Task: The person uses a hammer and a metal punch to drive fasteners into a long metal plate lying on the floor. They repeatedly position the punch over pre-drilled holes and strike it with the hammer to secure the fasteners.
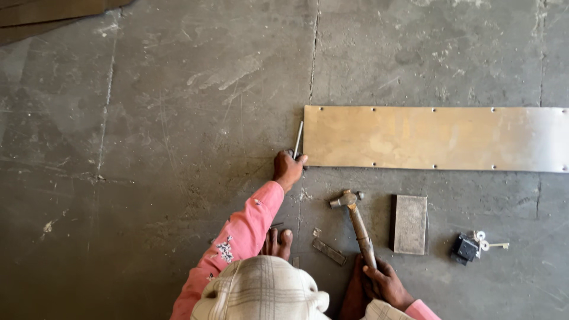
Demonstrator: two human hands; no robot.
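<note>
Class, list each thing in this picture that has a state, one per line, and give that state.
Left hand: gripping thin metal rod at the sheet's end.
Right hand: gripping hammer handle, head resting on the floor.
Metal sheet: lying flat.
Metal block: flat, untouched.
Padlock: keys beside it.

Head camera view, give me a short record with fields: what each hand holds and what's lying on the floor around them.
left hand: grips a thin metal rod at the left end of the metal sheet
right hand: holds the hammer by its handle, head near the floor
metal sheet: long, flat, small holes along its edges
nearby: rectangular block, small flat bar, black lock with keys
surface: concrete floor
</note>
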